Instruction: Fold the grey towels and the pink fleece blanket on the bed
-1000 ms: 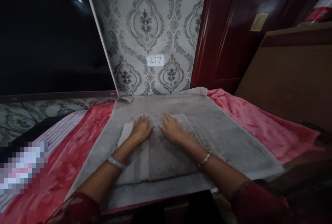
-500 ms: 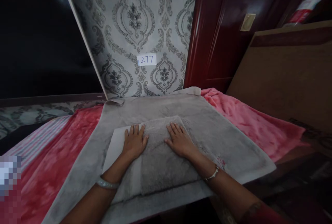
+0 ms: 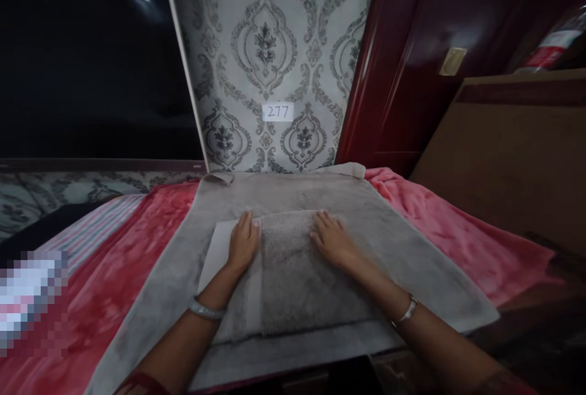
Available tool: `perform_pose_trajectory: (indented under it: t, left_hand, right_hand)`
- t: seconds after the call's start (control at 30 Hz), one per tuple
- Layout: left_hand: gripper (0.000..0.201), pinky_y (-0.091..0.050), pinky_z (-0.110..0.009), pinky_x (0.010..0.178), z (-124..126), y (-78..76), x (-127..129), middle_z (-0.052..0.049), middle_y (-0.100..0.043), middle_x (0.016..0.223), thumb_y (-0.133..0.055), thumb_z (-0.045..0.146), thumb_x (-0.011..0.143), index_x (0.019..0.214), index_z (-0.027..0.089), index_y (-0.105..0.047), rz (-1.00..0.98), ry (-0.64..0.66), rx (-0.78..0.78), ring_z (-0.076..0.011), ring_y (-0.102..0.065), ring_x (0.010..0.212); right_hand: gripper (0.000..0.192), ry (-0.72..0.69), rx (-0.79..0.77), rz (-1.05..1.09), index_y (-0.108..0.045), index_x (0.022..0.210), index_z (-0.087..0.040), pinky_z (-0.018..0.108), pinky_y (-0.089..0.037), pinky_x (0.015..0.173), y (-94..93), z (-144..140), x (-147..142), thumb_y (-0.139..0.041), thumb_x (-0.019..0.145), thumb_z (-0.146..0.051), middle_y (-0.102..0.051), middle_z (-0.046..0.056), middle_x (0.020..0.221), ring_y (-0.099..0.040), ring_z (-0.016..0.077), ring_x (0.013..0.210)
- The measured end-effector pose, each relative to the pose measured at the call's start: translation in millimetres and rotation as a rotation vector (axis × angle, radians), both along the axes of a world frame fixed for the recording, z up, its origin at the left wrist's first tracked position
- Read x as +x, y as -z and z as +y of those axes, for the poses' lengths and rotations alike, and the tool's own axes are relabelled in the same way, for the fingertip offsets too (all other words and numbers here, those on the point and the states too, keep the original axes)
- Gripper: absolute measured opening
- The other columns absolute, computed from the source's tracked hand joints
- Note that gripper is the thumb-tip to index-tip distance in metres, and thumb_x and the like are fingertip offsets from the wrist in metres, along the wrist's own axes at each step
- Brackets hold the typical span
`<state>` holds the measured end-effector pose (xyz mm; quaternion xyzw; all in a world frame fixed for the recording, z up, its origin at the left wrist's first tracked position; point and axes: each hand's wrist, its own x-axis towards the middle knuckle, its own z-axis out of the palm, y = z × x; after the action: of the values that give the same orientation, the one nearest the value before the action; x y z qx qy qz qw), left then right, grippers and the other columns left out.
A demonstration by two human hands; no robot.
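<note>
A grey plush cloth [image 3: 297, 285], folded into a rectangle, lies on a larger light grey cloth [image 3: 394, 267]. From under its left part a flat white panel [image 3: 218, 245] shows; its kind I cannot tell. My left hand [image 3: 244, 242] rests where the panel meets the plush cloth, fingers stretched forward and close together. At the far right corner of the folded cloth lies my right hand [image 3: 333, 237], palm down with its fingers extended. Neither hand grips anything.
Red blankets [image 3: 151, 248] spread out beneath the grey cloth on both sides. A cardboard box [image 3: 513, 144] stands at the right with a bottle [image 3: 549, 50] above it. Behind are a dark screen [image 3: 91, 65] and a patterned wall with a paper label [image 3: 278, 112].
My left hand's spread fingers have drawn together, and the hand has turned more onto its edge. My right hand has shifted outward to the cloth's far right corner. The whole view has swung slightly left.
</note>
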<state>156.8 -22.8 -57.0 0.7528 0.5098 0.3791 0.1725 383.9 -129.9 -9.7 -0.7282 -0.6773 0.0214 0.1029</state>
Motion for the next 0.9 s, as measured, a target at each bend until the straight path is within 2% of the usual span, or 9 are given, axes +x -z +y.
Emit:
perform_pose_trajectory:
  t: [0.07,0.13,0.23,0.37,0.5,0.67,0.9]
  left_hand:
    - [0.055,-0.025,-0.046,0.123,3,1.5,-2,-0.014,-0.044,0.154,-0.034,0.035,0.096,0.145,0.012,-0.046,-0.191,-0.018,-0.021,-0.023,-0.037,0.145]
    - [0.058,-0.023,-0.044,0.124,2,1.0,-4,-0.014,-0.041,0.155,-0.031,0.038,0.097,0.147,0.01,-0.043,-0.315,-0.033,-0.053,-0.0221,-0.035,0.146]
    - [0.059,-0.022,-0.04,0.124,0,0.3,-6,-0.014,-0.04,0.156,-0.032,0.04,0.098,0.147,0.009,-0.042,-0.392,-0.03,-0.089,-0.022,-0.033,0.147]
    - [0.056,-0.022,-0.043,0.124,2,4.8,-6,-0.014,-0.043,0.154,-0.035,0.036,0.097,0.146,0.011,-0.044,-0.397,-0.03,-0.094,-0.0228,-0.035,0.146]
    - [0.056,-0.023,-0.045,0.124,4,10.5,-6,-0.013,-0.046,0.153,-0.038,0.04,0.097,0.145,0.014,-0.047,-0.359,-0.018,-0.086,-0.024,-0.037,0.145]
    - [0.057,-0.024,-0.045,0.123,1,8.8,-6,-0.013,-0.048,0.151,-0.038,0.042,0.096,0.144,0.013,-0.048,-0.303,-0.007,-0.09,-0.0256,-0.039,0.144]
    - [0.058,-0.023,-0.046,0.124,-4,-0.4,-2,-0.017,-0.046,0.152,-0.038,0.039,0.096,0.145,0.007,-0.046,-0.277,-0.008,-0.129,-0.0276,-0.038,0.144]
  right_hand:
    - [0.058,-0.115,0.035,0.025,-0.036,0.153,-0.011,0.051,-0.021,0.12,-11.0,21,-28,-0.035,0.099,-0.033,-0.029,0.015,0.161,-0.022,0.0279,0.15]
    - [0.059,-0.225,0.049,0.048,-0.035,0.154,-0.012,0.051,-0.023,0.119,-12.4,42,-58,-0.036,0.099,-0.034,-0.028,0.013,0.161,-0.024,0.0277,0.15]
    - [0.059,-0.359,0.072,0.049,-0.033,0.154,-0.012,0.052,-0.021,0.12,2.7,63,-93,-0.035,0.101,-0.037,-0.028,0.012,0.162,-0.024,0.0271,0.149]
    - [0.059,-0.419,0.075,0.06,-0.035,0.154,-0.015,0.05,-0.016,0.121,29.2,70,-105,-0.035,0.101,-0.042,-0.033,0.009,0.16,-0.025,0.0261,0.149]
    - [0.063,-0.326,0.064,0.08,-0.037,0.152,-0.011,0.051,-0.019,0.12,36.5,73,-88,-0.031,0.102,-0.049,-0.033,0.013,0.159,-0.027,0.0294,0.148]
    - [0.062,-0.142,0.02,0.003,-0.039,0.152,-0.011,0.051,-0.019,0.119,36.6,75,-41,-0.03,0.102,-0.048,-0.036,0.016,0.158,-0.028,0.0286,0.148]
    - [0.063,0.121,-0.002,-0.002,-0.034,0.154,-0.011,0.05,-0.022,0.118,47.4,39,28,-0.03,0.101,-0.046,-0.03,0.016,0.161,-0.026,0.0276,0.149]
